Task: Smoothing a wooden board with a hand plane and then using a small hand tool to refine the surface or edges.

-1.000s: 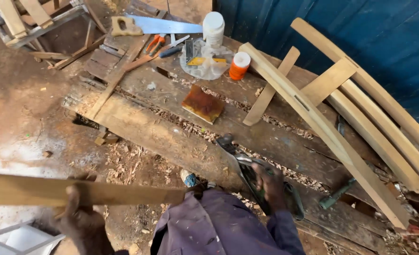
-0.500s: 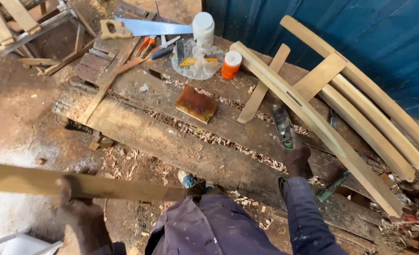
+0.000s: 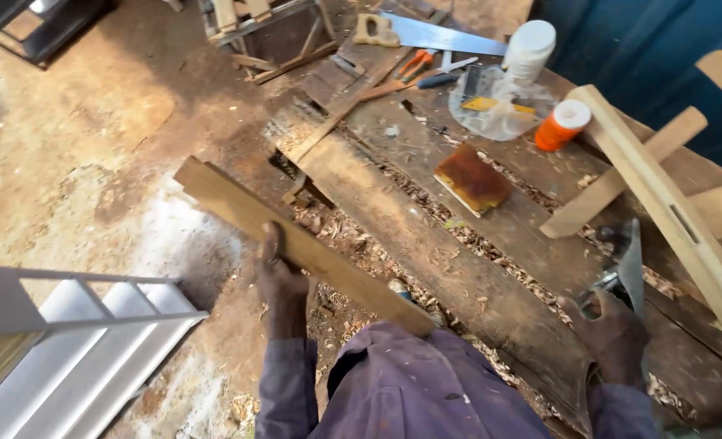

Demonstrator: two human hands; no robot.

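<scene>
Clamped around the middle of a long, flat plank of pale brown wood (image 3: 296, 244), my left hand (image 3: 279, 280) carries it at a slant over the dirt floor, its far end pointing up and left and its near end reaching my purple shirt (image 3: 410, 382). On the right, my right hand (image 3: 617, 333) is wrapped around a dark metal hand plane (image 3: 625, 272) that rests on the worn wooden workbench (image 3: 426, 236), near a curved pale wooden frame piece (image 3: 662, 203). I judge this to be a carrying step: the plank is off the bench and the plane is only being held, not pushed. As I read it, the next move calls for bringing the plank level and setting it flat on a bare stretch of bench, with enough room beside the rust-brown square sanding block (image 3: 472, 179) and the heaps of shavings. Farther off stand a white plastic bottle (image 3: 529, 49), a small orange tub with a white lid (image 3: 562, 124) and a handsaw with a pale handle (image 3: 426, 32). Much of the plane is hidden under my fingers, so I cannot tell how firmly it is gripped, the frame piece runs out of view at the right edge, and the small tools near the saw are too small to name.
</scene>
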